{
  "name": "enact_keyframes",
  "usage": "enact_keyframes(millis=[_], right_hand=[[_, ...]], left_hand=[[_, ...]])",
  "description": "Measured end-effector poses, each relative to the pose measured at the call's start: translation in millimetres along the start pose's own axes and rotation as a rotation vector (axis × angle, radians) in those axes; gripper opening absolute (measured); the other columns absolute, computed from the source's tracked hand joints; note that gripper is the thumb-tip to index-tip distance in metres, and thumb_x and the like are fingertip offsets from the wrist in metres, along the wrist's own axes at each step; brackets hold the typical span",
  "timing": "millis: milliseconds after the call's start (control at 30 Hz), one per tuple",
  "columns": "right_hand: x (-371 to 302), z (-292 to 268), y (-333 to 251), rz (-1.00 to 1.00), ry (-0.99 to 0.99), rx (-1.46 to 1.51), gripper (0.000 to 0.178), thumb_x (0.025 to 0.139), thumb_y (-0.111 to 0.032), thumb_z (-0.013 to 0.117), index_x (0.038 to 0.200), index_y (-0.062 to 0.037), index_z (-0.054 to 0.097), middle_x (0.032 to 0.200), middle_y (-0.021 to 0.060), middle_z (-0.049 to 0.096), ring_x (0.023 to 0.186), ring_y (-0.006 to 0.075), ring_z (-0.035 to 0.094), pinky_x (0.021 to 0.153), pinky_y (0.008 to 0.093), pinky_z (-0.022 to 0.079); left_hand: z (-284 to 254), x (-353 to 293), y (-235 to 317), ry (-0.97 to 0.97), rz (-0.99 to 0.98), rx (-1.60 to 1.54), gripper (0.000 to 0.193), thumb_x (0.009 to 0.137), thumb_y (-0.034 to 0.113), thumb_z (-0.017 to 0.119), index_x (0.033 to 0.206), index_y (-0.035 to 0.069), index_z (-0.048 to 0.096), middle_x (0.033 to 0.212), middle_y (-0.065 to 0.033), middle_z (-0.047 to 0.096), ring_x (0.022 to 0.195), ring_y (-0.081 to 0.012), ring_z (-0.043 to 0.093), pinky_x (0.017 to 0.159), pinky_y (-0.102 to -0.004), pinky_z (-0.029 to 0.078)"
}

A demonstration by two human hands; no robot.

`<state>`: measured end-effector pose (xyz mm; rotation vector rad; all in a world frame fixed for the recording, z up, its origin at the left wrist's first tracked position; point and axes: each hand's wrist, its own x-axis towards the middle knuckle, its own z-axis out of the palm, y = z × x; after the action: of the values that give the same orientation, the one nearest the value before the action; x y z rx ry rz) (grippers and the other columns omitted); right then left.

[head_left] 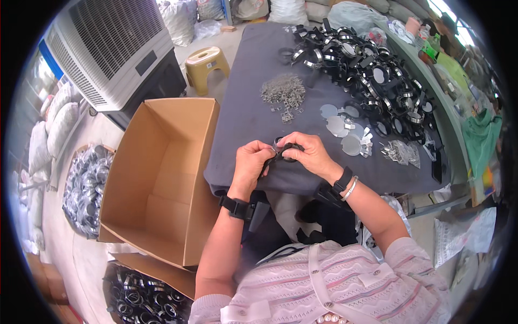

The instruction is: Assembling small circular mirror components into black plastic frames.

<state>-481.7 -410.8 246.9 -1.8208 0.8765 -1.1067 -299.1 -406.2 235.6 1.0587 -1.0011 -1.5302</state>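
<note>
Near the table's front edge, both my hands are closed on one small black ring-shaped part (290, 153). My left hand (252, 163) pinches its left end between thumb and fingers. On the other side my right hand (310, 154) grips the ring with bent fingers. The fingers hide much of the part. Just beyond lies a heap of small metal clips (283, 92). To the right of my right hand are several thin round discs (352, 144) with small pale tabs. A large pile of black bands with shiny rings (372, 75) covers the far right of the table.
An open cardboard box (156, 183) stands against the table's left side. Below it another box holds black ring parts (143, 299). Farther left is a container of plastic-wrapped parts (89, 189). A yellow stool (206, 67) and a large air cooler (110, 48) stand behind.
</note>
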Motion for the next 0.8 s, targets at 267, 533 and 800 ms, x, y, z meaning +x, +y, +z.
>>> enact_keyframes(millis=[267,533,800], right_hand=[[4,-1,6,-0.169,-0.008,-0.228,0.019,0.076,-0.007,0.072,0.091,-0.0025,0.061,0.087,0.0062,0.066,0.075,0.0175,0.064,0.066,0.0281,0.051],[26,-6,-2,-0.111,-0.101,-0.264,0.018,0.074,-0.011,0.072,0.085,-0.0018,0.061,0.076,0.0062,0.062,0.068,0.0159,0.062,0.059,0.0279,0.048],[45,-4,-2,-0.019,-0.159,-0.22,0.018,0.071,-0.01,0.072,0.08,-0.0008,0.06,0.068,0.0013,0.056,0.063,0.0089,0.056,0.057,0.0257,0.045]], left_hand=[[-1,-7,-19,-0.018,0.227,0.118,0.003,0.078,0.0,0.061,0.081,0.0,0.06,0.07,-0.0013,0.06,0.052,-0.008,0.051,0.047,-0.0212,0.041],[0,-7,-23,0.097,0.655,0.649,0.021,0.074,0.007,0.07,0.088,0.001,0.056,0.064,-0.0081,0.06,0.055,-0.0127,0.055,0.053,-0.0268,0.045],[1,-7,-17,0.161,0.698,0.669,0.016,0.079,0.009,0.065,0.084,-0.001,0.053,0.06,-0.0123,0.056,0.052,-0.0164,0.055,0.05,-0.0298,0.043]])
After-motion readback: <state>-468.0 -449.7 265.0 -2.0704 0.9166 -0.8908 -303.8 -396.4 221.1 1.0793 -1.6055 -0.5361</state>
